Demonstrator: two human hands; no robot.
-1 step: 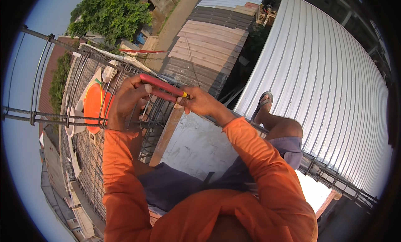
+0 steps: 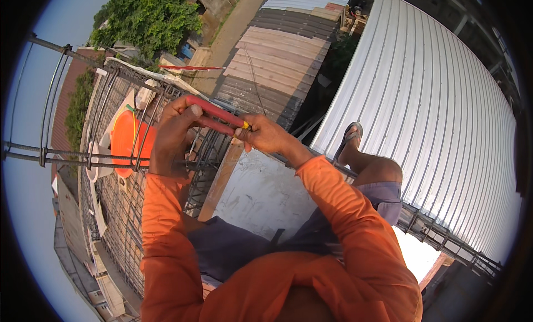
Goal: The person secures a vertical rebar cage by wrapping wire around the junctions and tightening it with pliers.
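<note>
Both my hands are raised in front of me on a pair of red-handled pliers [image 2: 214, 112] with a yellow band near the pivot. My left hand [image 2: 173, 134] is wrapped round the handle ends, thumb on the upper handle. The handles stand a little apart. My right hand [image 2: 267, 136] is closed on the other end, thumb and fingers at the yellow band. Its fingers hide the jaws, and I cannot make out whether anything is between them. Steel reinforcing bars [image 2: 202, 180] run below my left hand.
An orange basin [image 2: 125, 138] sits on the rebar mesh [image 2: 119, 216] at left. Tied bars [image 2: 47, 151] jut out at far left. Between my legs is a pale panel [image 2: 261, 188] with a wooden edge [image 2: 222, 183]. My sandalled foot [image 2: 348, 141] rests beside a corrugated metal roof [image 2: 427, 116].
My left hand and forearm have shifted slightly to the right, and the left thumb sits a little higher against the handle. My right hand stays in place.
</note>
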